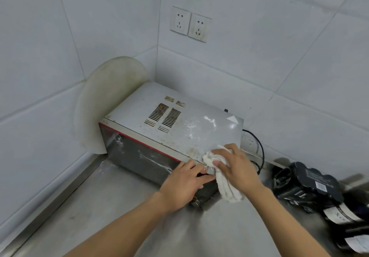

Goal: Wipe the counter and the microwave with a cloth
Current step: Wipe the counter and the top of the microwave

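**Inspector:** Where is the cloth?

**Onlooker:** The white cloth (227, 188) is bunched on the front right corner of the top of the microwave (199, 121). Its loose end hangs down over the front edge at that corner.

**Inspector:** Who holds it?

**Onlooker:** The right hand (237, 169) grips it. The fingers are curled over the bunch and the thumb pinches it from the near side, pressing it onto the metal.

**Inspector:** And the other hand?

**Onlooker:** The left hand (185, 184) lies flat against the front face of the microwave at its right end. Its fingers are straight and together and hold nothing. The fingertips reach just beside the hanging cloth.

**Inspector:** Condition of the appliance?

**Onlooker:** The top is grey with vent slots, and brown specks and pale smears lie across it. A red strip runs along the upper front edge. It stands askew in the corner of the steel counter (119, 206), which shows dull streaks.

**Inspector:** Anything round it?

**Onlooker:** A round pale board (107, 97) leans upright against the left wall tiles, just beside the microwave's left end. A black cord (263, 153) loops from behind the right rear corner down towards the counter. Two sockets (179, 21) sit in the tiled wall above, stained along their lower edges. To the right on the counter lie black items (311, 184) with white labels. They are blurred, and I cannot tell what they are
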